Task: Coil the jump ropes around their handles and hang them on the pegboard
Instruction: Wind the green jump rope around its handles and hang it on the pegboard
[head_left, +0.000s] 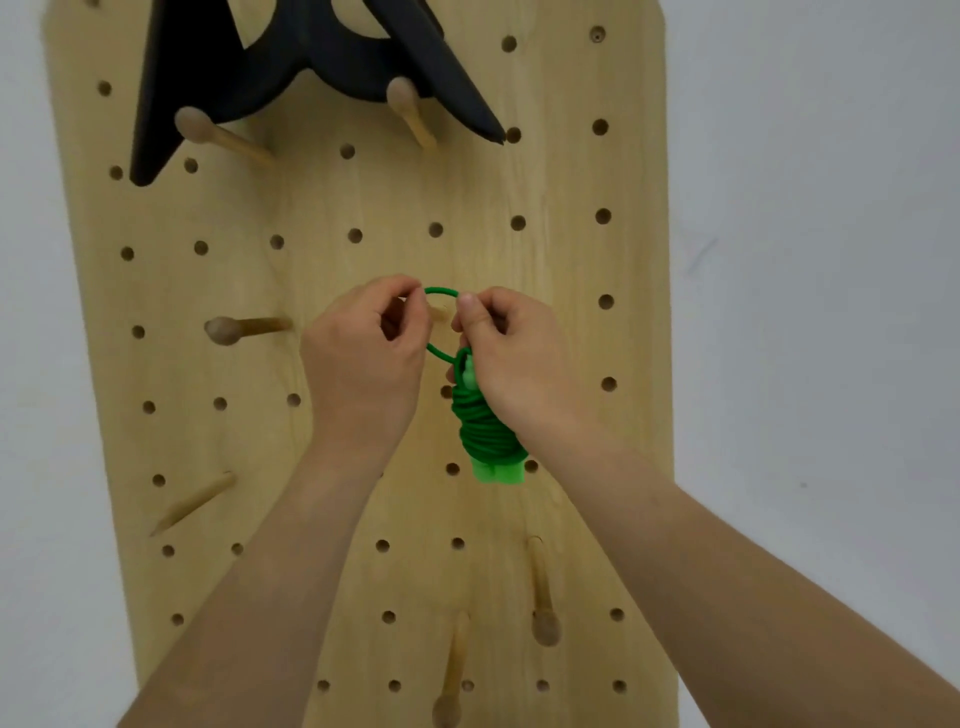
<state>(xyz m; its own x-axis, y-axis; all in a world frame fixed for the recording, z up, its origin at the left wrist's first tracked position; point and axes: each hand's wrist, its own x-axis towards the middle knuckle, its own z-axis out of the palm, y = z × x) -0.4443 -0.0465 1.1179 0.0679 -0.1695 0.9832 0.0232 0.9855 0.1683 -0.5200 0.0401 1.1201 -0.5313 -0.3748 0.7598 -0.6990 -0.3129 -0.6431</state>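
Observation:
A green jump rope (483, 431) is coiled tightly around its light green handles, whose ends stick out below the coil. A small loop of the rope stands up above the bundle. My left hand (363, 353) pinches the loop's left side and my right hand (514, 353) pinches its right side, with the bundle hanging beneath my right palm. Both hands hold the loop against the wooden pegboard (561, 270), around a short peg (439, 313) that shows between my fingers.
Other wooden pegs stick out of the board: one at the left (234, 328), a thin one lower left (192, 504), two near the bottom (543, 597). A black angular object (291, 67) rests on two upper pegs. White wall flanks the board.

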